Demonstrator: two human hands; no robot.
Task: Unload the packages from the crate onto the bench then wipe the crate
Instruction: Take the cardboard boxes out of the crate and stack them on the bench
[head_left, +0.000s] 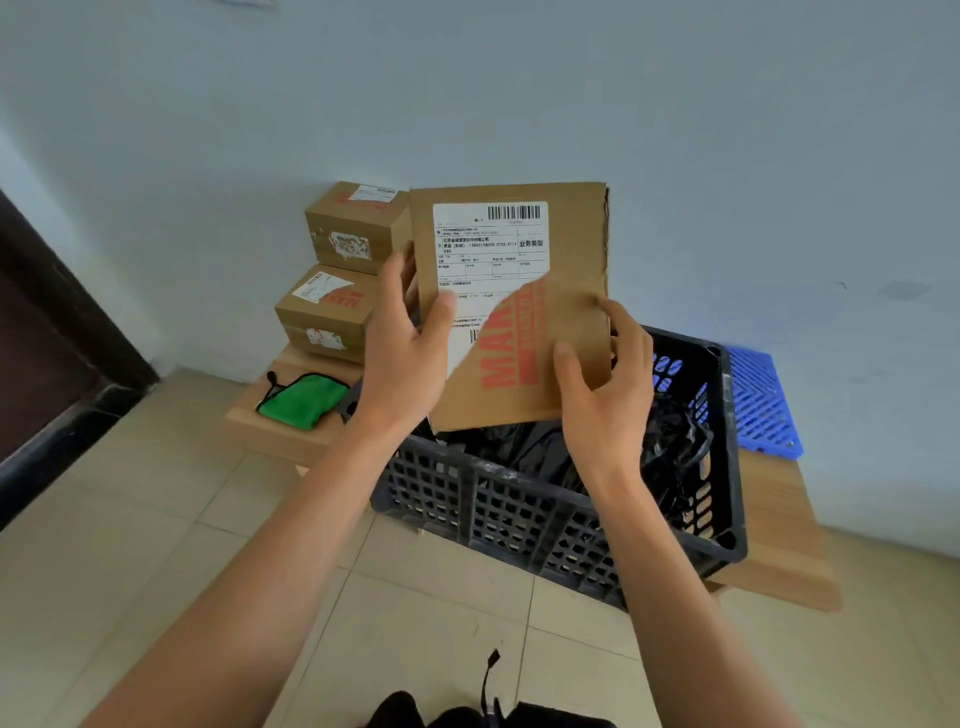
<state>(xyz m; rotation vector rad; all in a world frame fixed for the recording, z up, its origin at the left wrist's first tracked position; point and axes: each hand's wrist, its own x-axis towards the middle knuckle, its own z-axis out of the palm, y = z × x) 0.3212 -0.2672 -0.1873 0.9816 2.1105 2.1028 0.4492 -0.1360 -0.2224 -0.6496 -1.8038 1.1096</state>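
While both hands grip it, the flat cardboard package (511, 306) sits upright above the crate's far-left corner, label side toward me. My left hand (402, 345) clamps its left edge, thumb across the white shipping label (491, 249), fingers wrapped behind. My right hand (605, 387) pinches the lower right edge, thumb on the front face, fingers curled round the back. Red print runs up the front, partly under the torn label.

Black plastic crate (545, 512) is directly below, on the wooden bench (779, 545), rotated relative to the bench edge. Crumpled black plastic bags (670, 441) lie inside it, at 3 o'clock from the package's bottom edge.

At 9 o'clock from the package: two small cardboard boxes stacked against the wall, upper box (353, 226) on lower box (324, 312), both labelled, both on the bench. Green cloth (301, 397) lies on the bench at 8 o'clock, just beside the crate's left corner. Blue plastic grid panel (761, 402) leans behind the crate at 3 o'clock, against the wall. Tiled floor (156, 519) below.
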